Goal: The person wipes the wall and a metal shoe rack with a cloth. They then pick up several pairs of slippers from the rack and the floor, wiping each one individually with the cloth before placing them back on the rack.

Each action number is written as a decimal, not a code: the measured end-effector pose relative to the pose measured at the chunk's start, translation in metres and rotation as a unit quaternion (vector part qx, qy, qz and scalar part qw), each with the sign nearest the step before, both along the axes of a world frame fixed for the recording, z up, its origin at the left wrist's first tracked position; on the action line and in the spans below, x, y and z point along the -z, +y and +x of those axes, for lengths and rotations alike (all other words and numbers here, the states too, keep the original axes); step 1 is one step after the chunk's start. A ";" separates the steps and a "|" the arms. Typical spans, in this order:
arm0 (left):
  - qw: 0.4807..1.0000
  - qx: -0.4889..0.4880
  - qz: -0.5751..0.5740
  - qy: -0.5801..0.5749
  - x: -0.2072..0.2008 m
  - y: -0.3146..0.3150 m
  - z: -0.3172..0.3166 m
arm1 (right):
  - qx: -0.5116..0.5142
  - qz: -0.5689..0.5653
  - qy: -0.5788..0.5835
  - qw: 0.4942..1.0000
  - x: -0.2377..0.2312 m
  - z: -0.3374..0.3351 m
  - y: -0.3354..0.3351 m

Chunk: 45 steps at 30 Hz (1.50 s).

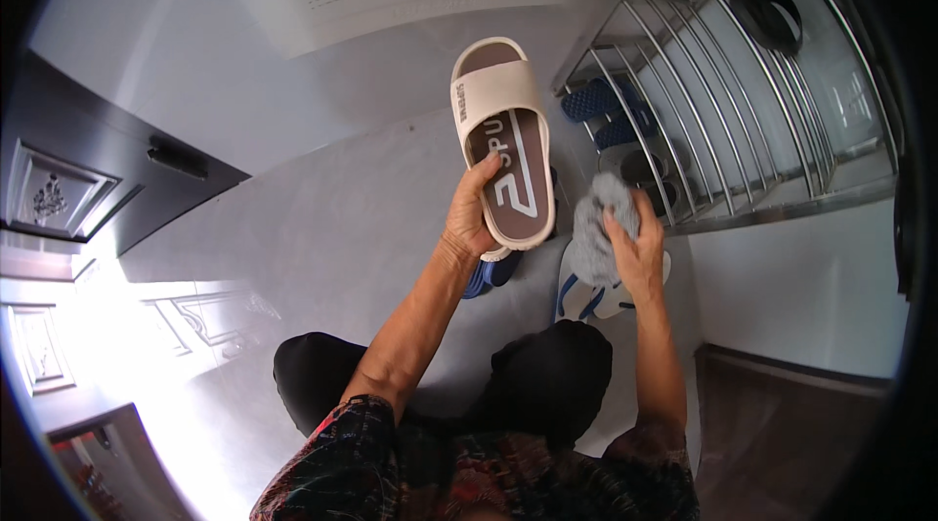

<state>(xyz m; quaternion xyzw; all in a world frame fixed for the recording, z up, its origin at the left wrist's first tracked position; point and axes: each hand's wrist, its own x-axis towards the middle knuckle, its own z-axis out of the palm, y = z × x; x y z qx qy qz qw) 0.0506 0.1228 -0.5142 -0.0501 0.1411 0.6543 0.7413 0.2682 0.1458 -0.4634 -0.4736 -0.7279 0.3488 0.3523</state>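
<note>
- The left hand [472, 218] is closed round the heel end of a cream slide sandal [503, 135], thumb on the brown footbed, holding it up with the toe pointing away from the person.
- The right hand [637, 252] is clenched on a bunched grey cloth [598, 228], which sits just right of the sandal's heel, near it but, as far as this view shows, not touching.
- By the look of it the wiping of this sandal is underway or about to start: the footbed looks clean enough, though the fisheye blur makes it hard to tell whether any dirt is left.
- Below the right hand a white sandal with blue straps [591, 296] lies on the floor [322, 228]; below the left hand a dark blue shoe [491, 272] peeks out. Both seem yet to be handled.
- Beyond and to the right of the hands stands a metal shoe rack [723, 111], with blue slippers [601, 111] under its bars. Its edge is close to the cloth hand, so room on that side is tight.
- To the left of the sandal hand the floor is open up to a dark cabinet [88, 179], well apart.
- The person's knees in dark trousers [547, 375] sit just beneath both forearms.
</note>
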 end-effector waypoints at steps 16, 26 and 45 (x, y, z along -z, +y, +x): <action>0.908 0.032 0.130 0.397 0.009 -0.032 0.034 | -0.284 0.296 -0.118 0.904 -0.016 -0.073 -0.035; 0.966 0.194 0.165 -0.048 0.040 -0.025 0.026 | -0.042 0.415 -0.099 0.903 -0.066 -0.079 0.040; 0.675 -0.217 -0.262 0.655 0.175 -0.039 -0.067 | -0.066 0.131 0.030 0.989 -0.046 0.007 0.036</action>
